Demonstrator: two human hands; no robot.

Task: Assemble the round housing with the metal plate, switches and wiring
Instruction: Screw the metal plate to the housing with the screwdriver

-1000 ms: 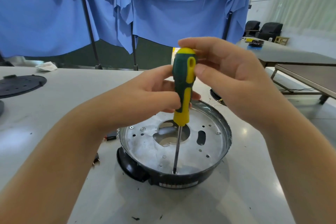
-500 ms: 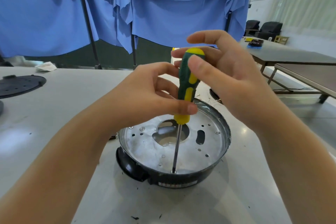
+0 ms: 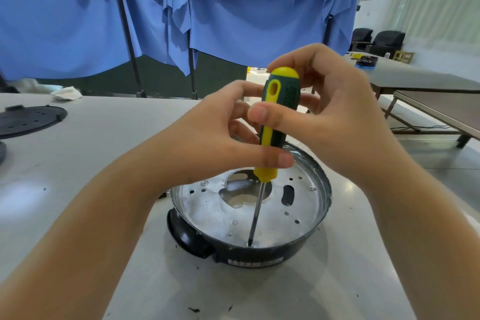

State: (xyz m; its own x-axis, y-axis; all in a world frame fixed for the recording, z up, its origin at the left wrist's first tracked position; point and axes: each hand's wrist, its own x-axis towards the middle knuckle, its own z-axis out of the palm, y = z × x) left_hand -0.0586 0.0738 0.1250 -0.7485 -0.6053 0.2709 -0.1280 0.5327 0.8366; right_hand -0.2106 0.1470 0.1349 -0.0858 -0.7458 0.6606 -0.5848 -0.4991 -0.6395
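The round black housing (image 3: 197, 244) sits on the table in front of me, with the silver metal plate (image 3: 213, 213) seated inside it. A green and yellow screwdriver (image 3: 276, 112) stands nearly upright, its tip on a screw (image 3: 250, 244) at the plate's near edge. My left hand (image 3: 207, 138) holds the lower handle, thumb across the front. My right hand (image 3: 335, 117) wraps the upper handle from the right, thumb pressed on its front. No switches or wiring are clearly visible.
A black perforated round disc (image 3: 28, 119) lies at the far left of the white table (image 3: 104, 138). Crumpled white paper (image 3: 66, 93) lies at the table's back edge. Blue cloth (image 3: 233, 21) hangs behind. Other tables (image 3: 415, 80) and dark chairs stand at the right.
The screwdriver stays on the same screw while my fingers shift on the handle. My right thumb has come round to the front; the handle has rotated.
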